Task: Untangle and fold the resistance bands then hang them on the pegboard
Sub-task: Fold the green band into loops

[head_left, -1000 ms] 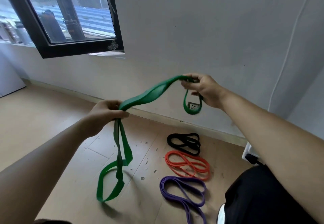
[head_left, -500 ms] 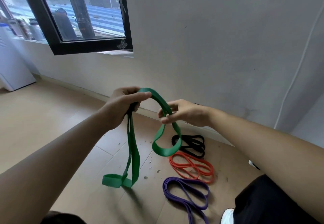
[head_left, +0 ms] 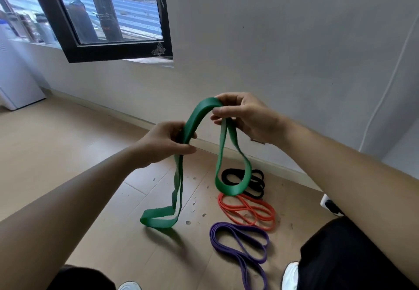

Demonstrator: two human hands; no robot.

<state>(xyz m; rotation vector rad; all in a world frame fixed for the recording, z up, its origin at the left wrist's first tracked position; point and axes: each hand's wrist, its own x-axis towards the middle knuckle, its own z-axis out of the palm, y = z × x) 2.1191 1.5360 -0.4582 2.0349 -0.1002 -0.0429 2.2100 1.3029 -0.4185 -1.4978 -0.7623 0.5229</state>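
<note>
1. We find left hand (head_left: 163, 144) and right hand (head_left: 244, 117) each gripping the green band (head_left: 197, 116), arched between them above the floor (head_left: 68, 153).
2. Its hanging loops, apparently twisted, could tangle if either grip slips.

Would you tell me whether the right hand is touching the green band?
Touching: the head view shows the right hand pinching the green band near its top.
</note>
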